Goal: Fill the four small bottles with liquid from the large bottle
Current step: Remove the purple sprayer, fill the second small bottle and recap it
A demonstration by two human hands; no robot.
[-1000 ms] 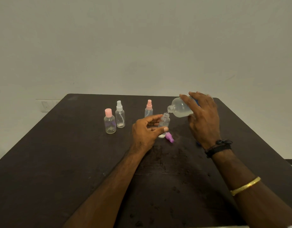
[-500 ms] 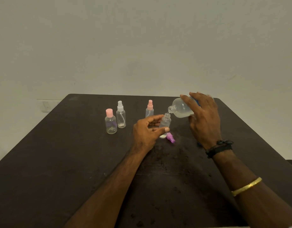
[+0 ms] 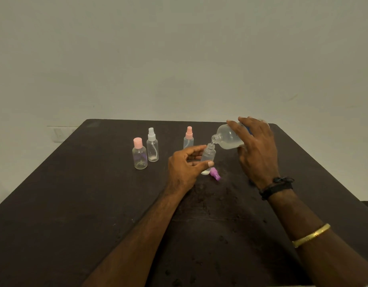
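Note:
My right hand (image 3: 258, 150) grips the large translucent bottle (image 3: 227, 137), tipped to the left with its open mouth over the neck of a small uncapped bottle (image 3: 208, 157). My left hand (image 3: 184, 168) holds that small bottle upright on the dark table (image 3: 75, 204) between thumb and fingers. A little liquid shows at its bottom. Its purple cap (image 3: 215, 174) lies on the table just to the right. Three capped small bottles stand behind: a pink-capped round one (image 3: 139, 155), a white spray one (image 3: 152, 146) and a pink spray one (image 3: 188, 138).
A pale wall rises behind the table's far edge. A wall socket (image 3: 58, 134) sits low at the left. Scattered wet spots mark the table surface in front of me.
The large bottle stays tipped over the small bottle. Both hands hold nearly the same places; only the view has shifted slightly.

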